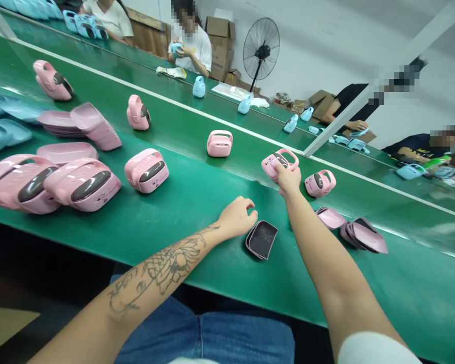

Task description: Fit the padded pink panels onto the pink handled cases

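Well, item by item: right hand (pixel 287 179), fingers wrapped firmly around a pink plastic handled case (pixel 279 163), holding it just above a green conveyor belt (pixel 197 222). Left hand (pixel 237 217), empty, fingers loosely curled, low over the belt and just beside a black-lined pink shell (pixel 261 239). Also on the belt: a second pink handled case (pixel 320 183), right of the raised hand; a pile of pink shells (pixel 361 235), nearer the belt's edge; a row of matching cases (pixel 83 184), further left.
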Motion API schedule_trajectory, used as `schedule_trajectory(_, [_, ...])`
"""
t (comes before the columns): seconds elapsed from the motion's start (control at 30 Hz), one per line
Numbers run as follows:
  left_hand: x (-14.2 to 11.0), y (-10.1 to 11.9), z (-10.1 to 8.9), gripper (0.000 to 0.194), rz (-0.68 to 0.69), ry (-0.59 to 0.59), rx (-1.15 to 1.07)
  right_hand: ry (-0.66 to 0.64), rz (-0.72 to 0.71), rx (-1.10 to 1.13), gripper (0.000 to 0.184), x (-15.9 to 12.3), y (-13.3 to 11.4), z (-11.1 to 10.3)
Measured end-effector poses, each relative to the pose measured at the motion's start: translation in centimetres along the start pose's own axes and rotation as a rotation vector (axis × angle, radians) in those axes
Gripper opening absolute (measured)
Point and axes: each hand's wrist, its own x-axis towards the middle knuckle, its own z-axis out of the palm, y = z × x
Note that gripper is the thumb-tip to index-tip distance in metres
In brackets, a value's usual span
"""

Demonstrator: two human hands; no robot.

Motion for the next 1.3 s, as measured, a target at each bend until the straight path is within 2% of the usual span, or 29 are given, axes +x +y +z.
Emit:
schedule_trajectory(0.07, [-0.4, -0.1, 1.1, 0.024, 0.074, -0.083, 0.061, 0.115, 0.065, -0.159, 0.041, 2.8, 1.6, 0.5])
schedule_trajectory(0.13, [-1.1, -0.3, 1.3, 0.024, 0.148, -0.140, 0.106, 0.182, 0.115, -0.288, 0.042, 4.1, 3.2, 0.7])
schedule_trajectory(0.23, [-1.8, -0.9, 0.3, 0.022, 0.242, -0.239, 0.155, 0.174, 0.116, -0.412, 0.044, 4.0, 4.9, -0.1])
schedule_trajectory(0.3, [-1.8, -1.2, -0.5, 0.025, 0.281, -0.290, 0.179, 0.119, 0.083, -0.459, 0.051, 3.0, 5.1, -1.5])
schedule_trajectory(0.4, [-1.5, -1.5, -1.2, 0.027, 0.300, -0.294, 0.224, -0.073, -0.031, -0.485, 0.059, 0.1, 4.4, -4.6])
schedule_trajectory(0.53, [-1.0, -1.6, -1.1, 0.015, 0.312, -0.284, 0.258, -0.549, -0.180, -0.473, 0.031, -5.4, 3.4, -8.1])
schedule_trajectory(0.57, [-1.0, -1.7, -0.9, 0.013, 0.316, -0.289, 0.262, -0.632, -0.204, -0.473, 0.025, -6.6, 3.3, -8.5])
schedule_trajectory(0.63, [-1.1, -1.8, -0.6, 0.010, 0.325, -0.295, 0.272, -0.718, -0.239, -0.480, 0.012, -8.7, 3.5, -8.7])
schedule_trajectory(0.77, [-1.4, -2.2, -0.2, 0.008, 0.332, -0.295, 0.281, -0.681, -0.273, -0.484, 0.010, -10.6, 3.4, -8.2])
schedule_trajectory(0.93, [-1.6, -2.0, -0.3, 0.009, 0.307, -0.271, 0.228, -0.565, -0.233, -0.388, 0.007, -11.1, 1.8, -8.5])
schedule_trajectory(1.03, [-1.6, -1.5, -0.5, 0.015, 0.276, -0.245, 0.129, -0.472, -0.127, -0.280, 0.003, -10.7, 1.3, -8.9])
schedule_trajectory(1.17, [-1.7, -0.8, -0.6, 0.029, 0.221, -0.155, -0.052, -0.333, 0.091, -0.051, 0.015, -10.1, 1.6, -8.3])
schedule_trajectory(1.23, [-1.7, -0.7, -0.7, 0.037, 0.188, -0.068, -0.129, -0.321, 0.192, 0.114, 0.023, -10.3, 1.6, -7.6])
schedule_trajectory(1.3, [-1.4, -0.5, -0.9, 0.045, 0.159, 0.028, -0.196, -0.360, 0.268, 0.291, 0.032, -10.8, 1.2, -6.7])
